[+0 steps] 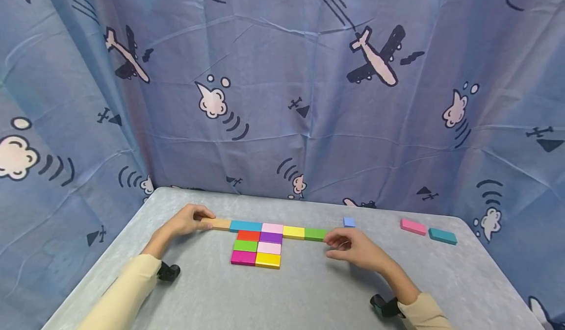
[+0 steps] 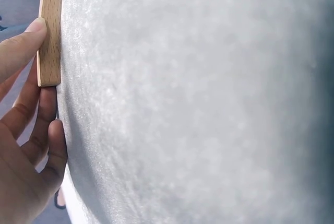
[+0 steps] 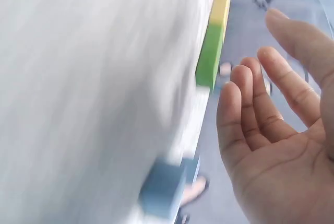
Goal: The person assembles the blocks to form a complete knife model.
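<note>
Two hands work at a row of coloured blocks on the grey bench (image 1: 309, 291). We list the row from left to right: a plain wooden block (image 1: 217, 223), a blue block (image 1: 245, 226), a pale pink block (image 1: 272, 228), a yellow block (image 1: 294, 232) and a green block (image 1: 315, 234), laid end to end.

Under the row's middle we count six more blocks packed in two columns: red (image 1: 249, 235), purple (image 1: 270, 238), green, pale pink, magenta (image 1: 243, 257) and yellow.

Our left hand (image 1: 187, 220) is at the row's left end, its grip pinching the wooden block, thumb on one long side and fingers curled at its end.

Our right hand (image 1: 353, 248) lies just beside the green block at the right end, fingers relaxed and holding nothing; we cannot tell whether the fingertips touch it.

Apart from the row we note a small light blue block (image 1: 349, 221) near the right hand, and a pink block (image 1: 413, 226) and a teal block (image 1: 443, 236) well off to the right.
</note>
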### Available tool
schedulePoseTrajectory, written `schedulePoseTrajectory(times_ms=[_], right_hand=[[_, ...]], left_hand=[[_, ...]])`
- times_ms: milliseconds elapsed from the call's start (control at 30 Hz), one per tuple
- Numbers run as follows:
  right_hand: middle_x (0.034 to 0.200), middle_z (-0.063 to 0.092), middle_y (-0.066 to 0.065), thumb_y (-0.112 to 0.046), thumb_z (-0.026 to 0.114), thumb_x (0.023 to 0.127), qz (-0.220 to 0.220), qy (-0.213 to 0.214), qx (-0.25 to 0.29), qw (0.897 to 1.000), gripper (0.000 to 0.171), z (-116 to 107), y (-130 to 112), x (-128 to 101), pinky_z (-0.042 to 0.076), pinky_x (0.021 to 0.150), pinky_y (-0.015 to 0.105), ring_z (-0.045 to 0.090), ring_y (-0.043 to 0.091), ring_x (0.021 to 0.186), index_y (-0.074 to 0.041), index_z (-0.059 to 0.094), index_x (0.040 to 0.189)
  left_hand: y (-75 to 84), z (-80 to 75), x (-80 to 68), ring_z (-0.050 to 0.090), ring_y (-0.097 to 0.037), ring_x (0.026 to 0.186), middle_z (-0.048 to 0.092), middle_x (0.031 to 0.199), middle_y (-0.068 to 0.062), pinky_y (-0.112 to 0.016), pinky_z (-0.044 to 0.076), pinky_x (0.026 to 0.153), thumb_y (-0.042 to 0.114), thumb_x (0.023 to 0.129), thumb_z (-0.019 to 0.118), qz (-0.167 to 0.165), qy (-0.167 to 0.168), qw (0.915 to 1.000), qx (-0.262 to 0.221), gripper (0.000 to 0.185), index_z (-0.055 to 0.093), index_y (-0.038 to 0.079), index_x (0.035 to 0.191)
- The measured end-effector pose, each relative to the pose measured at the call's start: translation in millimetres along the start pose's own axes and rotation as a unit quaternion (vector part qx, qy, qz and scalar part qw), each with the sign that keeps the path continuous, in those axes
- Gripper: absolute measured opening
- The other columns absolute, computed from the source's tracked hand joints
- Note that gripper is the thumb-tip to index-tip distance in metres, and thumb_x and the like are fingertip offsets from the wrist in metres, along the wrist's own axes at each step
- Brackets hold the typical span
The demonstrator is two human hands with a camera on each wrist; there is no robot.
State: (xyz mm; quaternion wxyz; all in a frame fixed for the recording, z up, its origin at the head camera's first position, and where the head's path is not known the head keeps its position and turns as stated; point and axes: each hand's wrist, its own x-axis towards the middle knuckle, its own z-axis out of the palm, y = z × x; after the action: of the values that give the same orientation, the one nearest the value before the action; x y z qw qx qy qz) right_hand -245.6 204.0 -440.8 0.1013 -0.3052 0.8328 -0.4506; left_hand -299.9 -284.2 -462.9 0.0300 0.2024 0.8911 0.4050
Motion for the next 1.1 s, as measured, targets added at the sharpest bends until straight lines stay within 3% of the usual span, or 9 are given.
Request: schedulePoseTrajectory(times_ms=[133,267,567,900,1100], right_hand=[[0.101,0.062,0.017,-0.016,0.071,0.084,0.004,0.03,0.002,1.0,0.032,-23.5,13.5,-24.4,0.05,0.073,0.034,0.06,0.023,0.086,0.001,0.062,0.11],[0.104,0.061,0.017,-0.017,0.069,0.086,0.04,0.064,-0.017,0.997,0.032,-45.5,23.6,-48.2,0.05,0.074,0.032,0.06,0.023,0.088,0.001,0.061,0.112],[0.108,0.061,0.019,-0.023,0.069,0.086,0.093,0.151,-0.033,0.984,0.039,-85.1,49.9,-87.8,0.05,0.072,0.028,0.061,0.022,0.089,0.003,0.061,0.114],[0.111,0.061,0.018,-0.028,0.068,0.087,0.131,0.214,-0.112,0.961,0.041,-122.7,75.7,-105.3,0.047,0.07,0.019,0.059,0.008,0.089,0.001,0.061,0.116],[0.105,0.062,0.018,-0.028,0.071,0.085,0.136,0.229,-0.167,0.949,0.042,-138.8,84.8,-105.9,0.047,0.066,0.019,0.058,0.016,0.085,0.001,0.062,0.113]], left_hand=[[-0.1,0.0,0.0,0.057,-0.02,0.08,0.065,0.091,-0.006,-0.034,0.046,0.071,0.007,0.078,0.076,-0.005,-0.001,1.0,-0.003,0.021,0.07,0.001,0.097],[0.0,-0.2,0.9,0.057,-0.02,0.081,0.065,0.091,-0.006,-0.034,0.046,0.072,0.007,0.078,0.076,-0.009,-0.001,1.0,-0.001,0.021,0.07,0.001,0.097],[0.8,0.9,0.0,0.057,-0.02,0.08,0.066,0.091,-0.008,-0.033,0.046,0.071,0.007,0.078,0.076,-0.002,0.001,1.0,0.005,0.021,0.07,0.001,0.097],[-0.3,1.8,-0.1,0.057,-0.021,0.082,0.066,0.092,-0.006,-0.034,0.046,0.072,0.01,0.078,0.076,-0.002,-0.001,1.0,0.006,0.021,0.07,0.003,0.097],[-0.5,0.9,-0.3,0.057,-0.02,0.081,0.066,0.091,-0.006,-0.032,0.047,0.072,0.009,0.078,0.076,0.002,0.001,1.0,0.007,0.02,0.07,0.003,0.097]])
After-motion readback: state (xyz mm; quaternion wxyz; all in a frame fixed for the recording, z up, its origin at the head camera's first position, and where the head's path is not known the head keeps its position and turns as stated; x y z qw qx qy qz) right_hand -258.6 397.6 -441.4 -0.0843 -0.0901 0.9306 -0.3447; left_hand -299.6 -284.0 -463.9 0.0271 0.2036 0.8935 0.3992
